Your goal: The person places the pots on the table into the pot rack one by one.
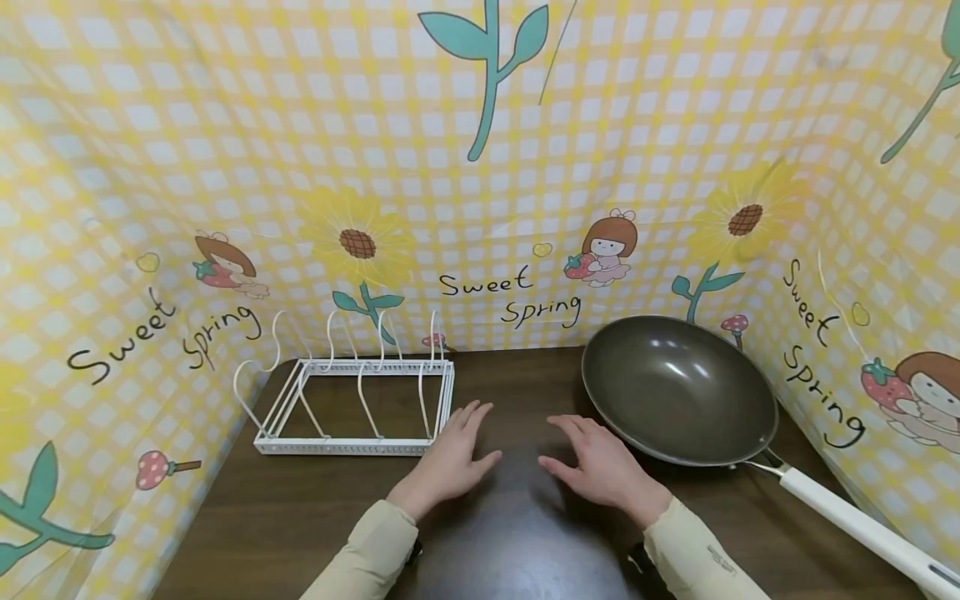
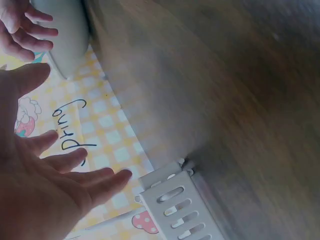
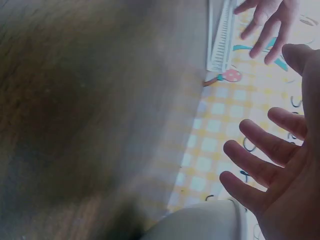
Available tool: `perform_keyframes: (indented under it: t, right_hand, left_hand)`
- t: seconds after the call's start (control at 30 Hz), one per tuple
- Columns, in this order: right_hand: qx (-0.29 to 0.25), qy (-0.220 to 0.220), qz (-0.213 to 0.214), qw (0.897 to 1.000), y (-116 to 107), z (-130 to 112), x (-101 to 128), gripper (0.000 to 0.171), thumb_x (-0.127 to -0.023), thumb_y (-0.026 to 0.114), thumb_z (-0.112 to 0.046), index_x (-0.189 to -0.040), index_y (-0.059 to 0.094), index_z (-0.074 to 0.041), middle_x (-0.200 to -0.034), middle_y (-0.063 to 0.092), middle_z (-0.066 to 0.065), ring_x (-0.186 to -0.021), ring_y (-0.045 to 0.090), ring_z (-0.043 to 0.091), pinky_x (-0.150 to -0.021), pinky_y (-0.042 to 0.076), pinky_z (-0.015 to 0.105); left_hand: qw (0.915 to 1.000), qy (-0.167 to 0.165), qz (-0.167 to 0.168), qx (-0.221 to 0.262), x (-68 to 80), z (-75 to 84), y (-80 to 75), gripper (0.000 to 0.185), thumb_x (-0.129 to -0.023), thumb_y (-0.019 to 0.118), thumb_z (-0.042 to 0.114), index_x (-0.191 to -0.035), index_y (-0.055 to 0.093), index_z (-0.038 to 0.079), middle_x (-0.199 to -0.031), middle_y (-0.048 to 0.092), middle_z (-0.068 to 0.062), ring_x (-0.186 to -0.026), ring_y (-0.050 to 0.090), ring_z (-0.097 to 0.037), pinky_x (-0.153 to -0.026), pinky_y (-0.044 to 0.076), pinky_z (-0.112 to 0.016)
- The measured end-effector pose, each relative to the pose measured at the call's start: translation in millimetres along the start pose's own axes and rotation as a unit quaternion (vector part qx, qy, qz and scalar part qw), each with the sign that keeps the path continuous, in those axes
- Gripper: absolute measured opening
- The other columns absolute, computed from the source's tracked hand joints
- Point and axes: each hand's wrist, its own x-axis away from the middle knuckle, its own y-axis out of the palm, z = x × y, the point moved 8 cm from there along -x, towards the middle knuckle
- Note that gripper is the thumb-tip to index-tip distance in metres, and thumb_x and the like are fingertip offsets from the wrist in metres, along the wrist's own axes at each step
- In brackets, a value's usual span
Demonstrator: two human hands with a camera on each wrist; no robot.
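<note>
My left hand [image 1: 452, 457] hovers over the table beside the front right corner of a white wire rack [image 1: 330, 447], its fingers spread and holding nothing. Facing it, my right hand [image 1: 603, 467] has loosely extended fingers and nothing in its grasp. Just right of that hand lies a dark wok [image 1: 678, 392] with a white handle [image 1: 855, 512] that points to the front right. The rack's upright wire loops rise from a slotted base, seen close in the left wrist view as a slotted rail [image 2: 182, 210]. The wok's pale outer side [image 3: 200, 222] shows in the right wrist view.
Everything stands on a dark brown wooden table [image 1: 517, 383]. A yellow checked cloth [image 1: 480, 217] with printed flowers and lettering hangs behind and along both sides. The wok's handle reaches past the right part of the table toward the frame's edge.
</note>
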Motion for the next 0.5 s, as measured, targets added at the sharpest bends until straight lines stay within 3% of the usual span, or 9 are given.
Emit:
perform_keyframes:
  t: [0.2, 0.5]
  right_hand:
    - [-0.005, -0.006, 0.044, 0.999, -21, 1, 12, 0.065, -0.092, 0.069, -0.055, -0.139, 0.057, -0.012, -0.134, 0.061, 0.009, -0.122, 0.06, 0.029, -0.099, 0.053, 0.05]
    - [0.002, 0.007, 0.078, 0.997, -45, 9, 24, 0.063, -0.091, 0.072, -0.051, -0.135, 0.058, -0.009, -0.138, 0.056, 0.012, -0.128, 0.052, 0.033, -0.104, 0.049, 0.052]
  left_hand:
    - [0.9981, 0.015, 0.018, 0.057, -2.7, 7.9, -2.3, 0.071, -0.095, 0.072, 0.032, -0.152, 0.039, 0.005, -0.154, 0.04, -0.023, -0.143, 0.038, -0.038, -0.117, 0.035, -0.053]
    - [0.9956, 0.019, 0.031, 0.086, -3.6, 17.6, -3.0, 0.065, -0.097, 0.069, 0.035, -0.15, 0.043, 0.008, -0.153, 0.044, -0.018, -0.141, 0.041, -0.034, -0.117, 0.036, -0.05]
